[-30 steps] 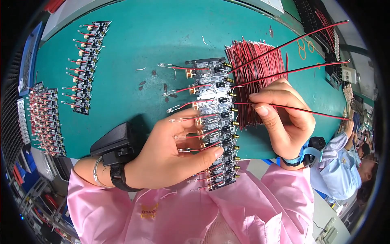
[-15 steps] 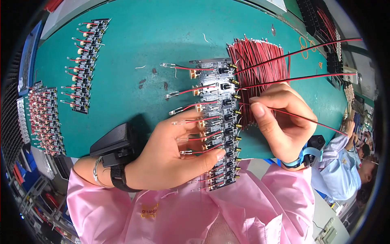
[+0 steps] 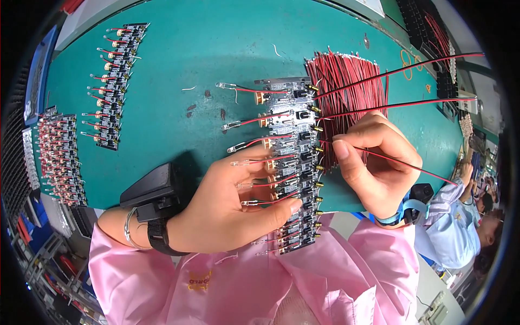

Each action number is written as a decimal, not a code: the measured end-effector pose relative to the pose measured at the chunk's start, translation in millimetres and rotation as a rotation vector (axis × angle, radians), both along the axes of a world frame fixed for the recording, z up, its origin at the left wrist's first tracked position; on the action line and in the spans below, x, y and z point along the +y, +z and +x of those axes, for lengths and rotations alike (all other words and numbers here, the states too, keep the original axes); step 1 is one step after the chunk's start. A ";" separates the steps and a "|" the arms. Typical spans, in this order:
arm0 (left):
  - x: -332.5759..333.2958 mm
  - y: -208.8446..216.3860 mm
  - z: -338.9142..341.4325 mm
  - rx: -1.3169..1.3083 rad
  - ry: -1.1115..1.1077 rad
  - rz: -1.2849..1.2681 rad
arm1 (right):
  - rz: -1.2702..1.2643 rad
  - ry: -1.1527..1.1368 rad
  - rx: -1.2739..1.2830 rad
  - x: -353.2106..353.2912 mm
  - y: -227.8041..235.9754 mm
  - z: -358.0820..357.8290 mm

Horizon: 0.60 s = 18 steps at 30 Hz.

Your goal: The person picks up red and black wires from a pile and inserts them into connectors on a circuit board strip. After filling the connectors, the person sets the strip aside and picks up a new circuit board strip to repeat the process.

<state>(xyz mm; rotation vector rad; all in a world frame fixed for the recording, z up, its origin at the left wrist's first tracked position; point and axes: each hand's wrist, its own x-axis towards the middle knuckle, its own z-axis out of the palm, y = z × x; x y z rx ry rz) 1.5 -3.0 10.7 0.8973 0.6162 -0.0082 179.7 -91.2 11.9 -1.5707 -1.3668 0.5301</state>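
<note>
Since the earlier frame, the right hand [image 3: 379,168] is drawing its wire lead [image 3: 411,165] closer to the circuit-board panel [image 3: 292,162], and the lead's free end is now trailing lower, toward the table's right edge. Thumb and forefinger are closing in a pinch on the red-and-black lead near its stripped tip, just beside the panel's right-hand row of terminals. The left hand [image 3: 227,211] is lying partly open over the panel's lower half — fingers spread, the thumb pressing the panel flat near the table's near edge.

The panel is sitting at the near middle of the green table [image 3: 189,54], with a bundle of cut wire leads [image 3: 346,92] touching its far right side. Finished panels [image 3: 116,81] are resting at the far left corner.

Handling judgement: the lead is probably light and limp — grip it close to the tip for control. The panel appears thin and fragile along its component leads; hold it by the board edges.
</note>
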 end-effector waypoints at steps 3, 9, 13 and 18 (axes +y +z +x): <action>0.2 1.1 1.0 -0.003 0.011 0.010 | -0.009 -0.010 -0.012 0.4 0.6 -0.7; -1.7 -2.5 -0.3 -0.019 0.011 0.000 | -0.121 0.011 -0.022 -1.5 6.8 -2.4; -1.7 -1.8 -0.2 -0.013 0.008 0.013 | -0.142 0.032 -0.012 -2.2 7.0 -1.7; -1.9 -3.0 -0.4 -0.023 0.003 0.010 | -0.124 -0.002 -0.039 -2.3 6.7 -4.3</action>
